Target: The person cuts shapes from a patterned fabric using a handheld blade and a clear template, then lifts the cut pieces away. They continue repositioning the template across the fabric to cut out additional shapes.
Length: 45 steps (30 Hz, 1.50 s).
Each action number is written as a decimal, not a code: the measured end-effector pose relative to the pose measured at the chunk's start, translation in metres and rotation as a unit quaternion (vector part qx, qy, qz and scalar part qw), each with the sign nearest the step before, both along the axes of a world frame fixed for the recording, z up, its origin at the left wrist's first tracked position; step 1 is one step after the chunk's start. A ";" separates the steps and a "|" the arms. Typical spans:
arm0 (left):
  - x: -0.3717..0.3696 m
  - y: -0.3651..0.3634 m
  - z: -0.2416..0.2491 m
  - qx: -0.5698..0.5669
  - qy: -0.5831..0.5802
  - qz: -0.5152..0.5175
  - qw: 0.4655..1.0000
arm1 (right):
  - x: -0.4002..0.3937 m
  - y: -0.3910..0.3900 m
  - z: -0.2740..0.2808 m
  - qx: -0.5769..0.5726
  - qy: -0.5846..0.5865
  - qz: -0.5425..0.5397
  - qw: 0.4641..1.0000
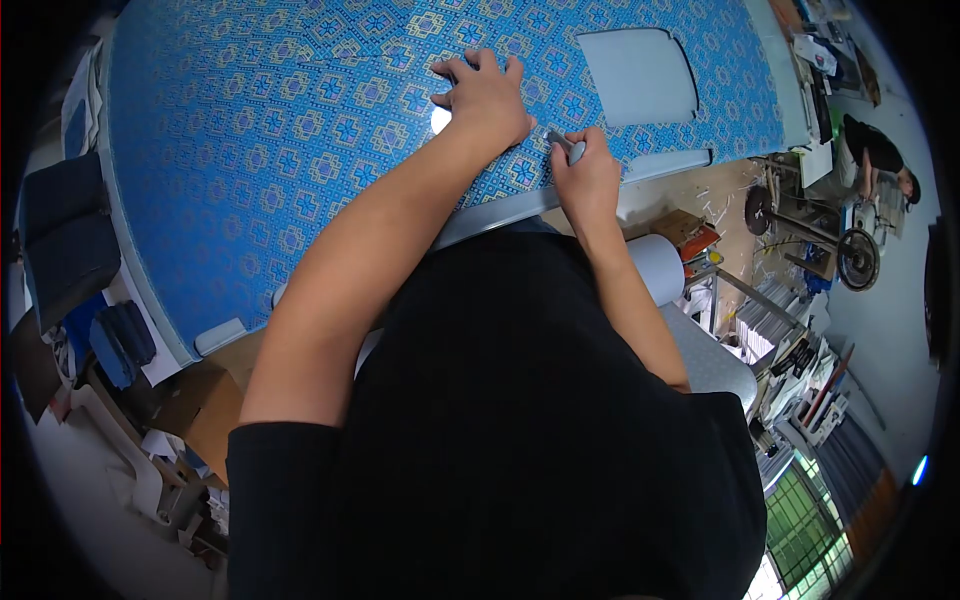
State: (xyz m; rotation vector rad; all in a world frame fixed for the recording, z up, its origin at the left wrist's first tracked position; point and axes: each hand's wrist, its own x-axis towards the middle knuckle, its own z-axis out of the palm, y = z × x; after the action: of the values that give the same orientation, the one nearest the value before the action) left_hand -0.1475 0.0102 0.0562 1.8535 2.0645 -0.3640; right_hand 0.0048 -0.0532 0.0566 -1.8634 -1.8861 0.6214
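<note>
Patterned sheet covers the table amid clutter, left grip spread, right grip clasping a tool.

Blue geometric-patterned sheet spread flat over a table, small grey tool angled near its front edge.

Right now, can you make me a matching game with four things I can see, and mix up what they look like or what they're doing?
Things:
1. Left hand
2. Right hand
3. Patterned sheet
4. Shirt

Clues:
A. Plain black
B. Fingers spread out
C. Mostly blue, with little shapes all over
D. Holding a small grey tool

Right pairs: 1-B, 2-D, 3-C, 4-A
</note>
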 end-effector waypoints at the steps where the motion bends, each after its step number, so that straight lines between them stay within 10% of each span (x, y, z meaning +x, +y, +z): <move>1: 0.000 0.000 0.000 -0.004 0.003 0.000 1.000 | -0.001 0.000 -0.003 0.014 0.000 0.002 1.000; 45: 0.001 -0.001 0.001 0.008 -0.026 0.022 0.999 | 0.012 0.019 -0.006 0.039 0.044 0.066 0.996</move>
State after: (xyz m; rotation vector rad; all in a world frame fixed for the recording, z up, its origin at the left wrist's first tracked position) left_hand -0.1465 0.0088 0.0568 1.8027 2.0756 -0.2857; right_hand 0.0165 -0.0341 0.0511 -1.6463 -1.9594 0.6505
